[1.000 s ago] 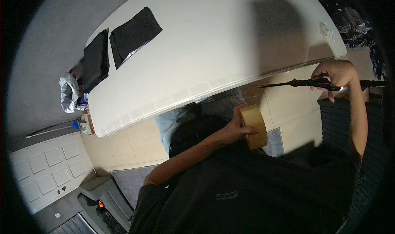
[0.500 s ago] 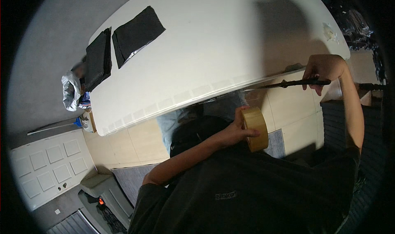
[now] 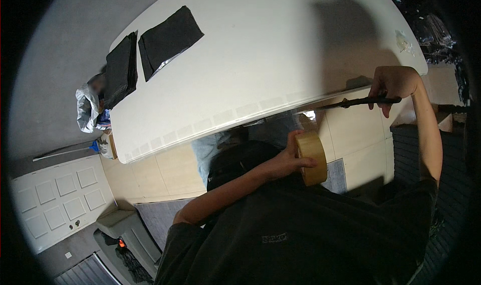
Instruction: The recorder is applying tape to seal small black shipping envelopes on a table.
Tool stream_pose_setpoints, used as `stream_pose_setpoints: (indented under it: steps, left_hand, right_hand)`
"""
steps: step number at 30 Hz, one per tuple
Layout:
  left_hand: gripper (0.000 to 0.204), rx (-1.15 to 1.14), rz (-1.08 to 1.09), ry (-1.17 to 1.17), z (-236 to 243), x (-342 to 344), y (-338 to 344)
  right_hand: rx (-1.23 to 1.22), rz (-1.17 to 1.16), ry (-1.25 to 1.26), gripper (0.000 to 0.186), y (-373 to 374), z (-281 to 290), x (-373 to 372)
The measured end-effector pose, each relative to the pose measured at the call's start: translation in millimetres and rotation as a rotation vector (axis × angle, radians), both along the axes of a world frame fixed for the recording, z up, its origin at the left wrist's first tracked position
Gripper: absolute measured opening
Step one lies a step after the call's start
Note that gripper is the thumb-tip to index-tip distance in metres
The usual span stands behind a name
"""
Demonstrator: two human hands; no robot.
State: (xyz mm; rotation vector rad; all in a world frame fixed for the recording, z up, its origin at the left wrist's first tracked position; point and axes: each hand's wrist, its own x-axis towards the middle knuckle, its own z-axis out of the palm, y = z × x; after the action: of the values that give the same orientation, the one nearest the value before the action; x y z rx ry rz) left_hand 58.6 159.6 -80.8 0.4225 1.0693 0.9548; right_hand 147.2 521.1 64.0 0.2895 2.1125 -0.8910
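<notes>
My left hand [image 3: 289, 159] grips a wide roll of yellowish clear packing tape [image 3: 314, 160] just below the table's near edge. A transparent tape strip [image 3: 308, 116] with a bright glint rises from the roll toward that edge. My right hand [image 3: 395, 84] is closed round the handles of dark scissors [image 3: 366, 101], whose blades point left along the edge, by the top of the strip. Whether the blades touch the tape I cannot tell. Several short clear tape pieces [image 3: 200, 126] lie in a row along the rim of the white table [image 3: 250, 49].
Two stacks of flat black sheets or bags [image 3: 170, 40] lie at the table's far left. A crumpled scrap of tape [image 3: 403, 42] sits at the far right. Beyond that is a shiny black plastic heap [image 3: 441, 34]. A grey sofa [image 3: 120, 230] and white door [image 3: 55, 202] stand lower left.
The tape strip now catches a bright glint near the table edge. Both hands, the roll and the scissors stay almost where they were; the view has shifted slightly.
</notes>
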Motion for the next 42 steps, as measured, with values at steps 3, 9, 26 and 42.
stream_pose_setpoints:
  steps: [3, 9, 26, 42]
  left_hand:
    - [0.115, 0.003, -0.005, 0.011, -1, 0, -1]
    - [0.111, 0.234, -0.010, 0.133, -5, 6, -9]
    - [0.111, 0.480, 0.085, 0.283, 41, -3, -50]
    - [0.116, 0.537, 0.143, 0.391, 41, -11, -45]
  right_hand:
    - [-0.037, -0.060, 0.020, 0.033, 0, -5, 0]
    - [0.115, 0.027, -0.040, 0.028, -8, 6, -9]
    - [0.669, 0.004, 0.746, 0.024, -39, -11, -135]
    - [-0.152, -0.135, 0.682, 0.032, -153, -30, -44]
